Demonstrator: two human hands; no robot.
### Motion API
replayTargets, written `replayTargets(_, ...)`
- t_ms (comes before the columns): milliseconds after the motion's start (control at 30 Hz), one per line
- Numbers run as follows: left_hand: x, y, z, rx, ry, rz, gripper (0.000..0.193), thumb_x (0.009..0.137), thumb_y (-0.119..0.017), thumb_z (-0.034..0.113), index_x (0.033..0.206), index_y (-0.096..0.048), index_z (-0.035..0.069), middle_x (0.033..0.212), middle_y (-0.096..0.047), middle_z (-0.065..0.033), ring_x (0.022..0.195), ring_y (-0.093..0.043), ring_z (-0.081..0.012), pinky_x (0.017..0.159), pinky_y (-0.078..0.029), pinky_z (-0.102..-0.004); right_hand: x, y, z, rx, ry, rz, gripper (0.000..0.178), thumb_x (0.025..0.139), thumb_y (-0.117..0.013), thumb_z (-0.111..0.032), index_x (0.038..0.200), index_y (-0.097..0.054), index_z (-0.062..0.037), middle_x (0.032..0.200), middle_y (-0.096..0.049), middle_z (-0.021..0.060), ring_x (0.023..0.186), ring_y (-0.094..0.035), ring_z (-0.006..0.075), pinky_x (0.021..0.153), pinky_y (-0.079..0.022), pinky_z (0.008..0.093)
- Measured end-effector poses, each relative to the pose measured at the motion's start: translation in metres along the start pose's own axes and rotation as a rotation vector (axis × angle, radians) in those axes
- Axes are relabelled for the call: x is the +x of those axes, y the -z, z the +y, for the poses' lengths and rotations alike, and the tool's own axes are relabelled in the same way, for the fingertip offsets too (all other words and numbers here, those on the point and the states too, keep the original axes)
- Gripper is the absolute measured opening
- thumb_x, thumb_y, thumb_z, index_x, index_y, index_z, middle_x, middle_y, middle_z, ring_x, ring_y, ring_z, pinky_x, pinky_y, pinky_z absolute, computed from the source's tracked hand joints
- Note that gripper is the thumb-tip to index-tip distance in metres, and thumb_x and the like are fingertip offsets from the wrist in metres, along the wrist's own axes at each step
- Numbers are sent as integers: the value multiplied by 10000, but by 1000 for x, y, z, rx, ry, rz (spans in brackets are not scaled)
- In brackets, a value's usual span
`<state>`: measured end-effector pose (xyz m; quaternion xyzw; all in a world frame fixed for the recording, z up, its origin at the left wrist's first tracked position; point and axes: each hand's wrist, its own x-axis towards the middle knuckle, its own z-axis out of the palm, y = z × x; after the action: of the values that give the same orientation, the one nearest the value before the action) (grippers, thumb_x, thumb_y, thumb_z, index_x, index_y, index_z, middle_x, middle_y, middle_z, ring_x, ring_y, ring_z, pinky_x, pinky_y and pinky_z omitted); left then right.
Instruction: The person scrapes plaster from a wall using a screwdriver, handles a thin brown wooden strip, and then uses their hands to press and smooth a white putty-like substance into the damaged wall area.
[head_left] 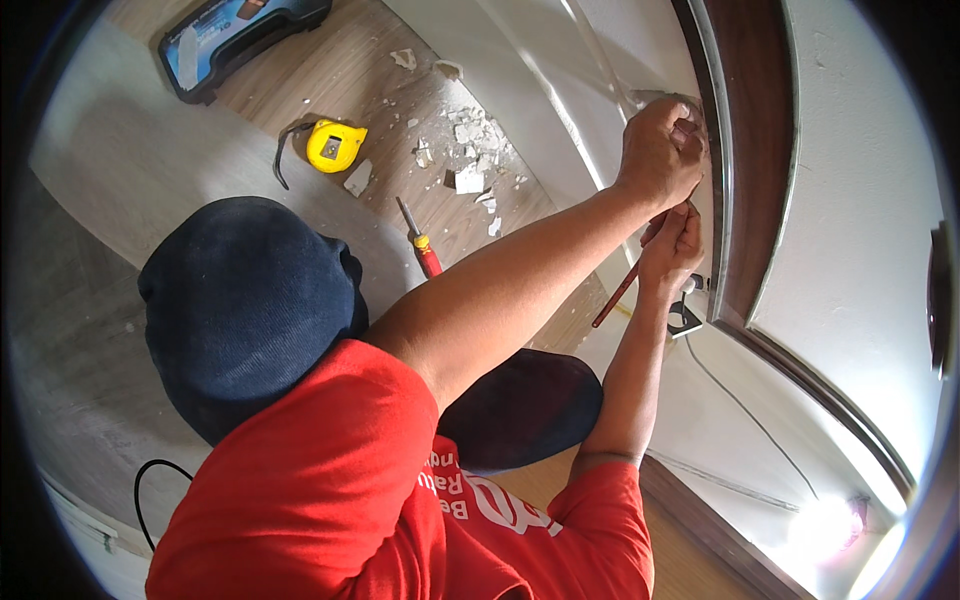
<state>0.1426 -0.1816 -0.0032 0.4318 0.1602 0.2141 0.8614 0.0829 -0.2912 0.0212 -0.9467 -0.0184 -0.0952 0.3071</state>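
Both of my hands are against the white wall beside the brown frame. My left hand (663, 155) is closed, its fingers curled close to a rough, broken patch of wall; what they hold, if anything, is hidden. Just below it, my right hand (672, 250) grips a thin dark red pencil (615, 296), its long end slanting down to the left and its other end hidden by my fingers. A black square frame (685, 320) hangs by the wall under my right wrist.
White rubble (468, 180) lies on the wood floor along the wall. Nearby are a yellow tape measure (335, 147), a red-and-yellow screwdriver (424, 250) and a black case (215, 62). The brown frame (745, 150) rises at right. A thin cable (745, 407) runs to a bright lamp (825, 528).
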Motion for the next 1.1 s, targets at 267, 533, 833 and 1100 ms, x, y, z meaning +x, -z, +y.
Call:
replayTargets(267, -2, 8, 12, -190, 183, -109, 116, 954, -586, 68, 942, -658, -21, 891, -708, -88, 774, -662, -116, 716, -548, -261, 0, 0, -1, 40, -40, 5, 270, 1053, -491, -241, 990, -638, -24, 676, -572, -1, 521, -473, 56, 473, -368, 229)
replayTargets(533, 7, 6, 1, -392, 220, -186, 177, 1013, -534, 105, 930, -594, -38, 852, -652, -82, 774, -672, -134, 722, -586, -269, -1, 1, -14, 102, -74, -8, 286, 1058, -467, -195, 1139, -661, 0, 693, -591, 6, 532, -476, 42, 482, -370, 211)
replayTargets(833, 5, 2, 19, -539, 447, -122, 218, 996, -530, 135, 865, -597, -25, 805, -645, -96, 670, -661, -152, 654, -598, -304, -3, 3, -18, 77, -65, -11, 289, 1058, -473, -200, 1129, -662, 6, 683, -588, 1, 527, -474, 40, 479, -371, 213)
replayTargets(1100, 10, 0, 34, -266, 562, -25, 279, 928, -569, 151, 685, -579, 15, 634, -587, -78, 542, -527, -141, 509, -445, -331, -8, 4, -21, 82, -53, -3, 298, 1063, -475, -218, 1131, -662, 4, 696, -591, 4, 534, -481, 42, 485, -377, 212)
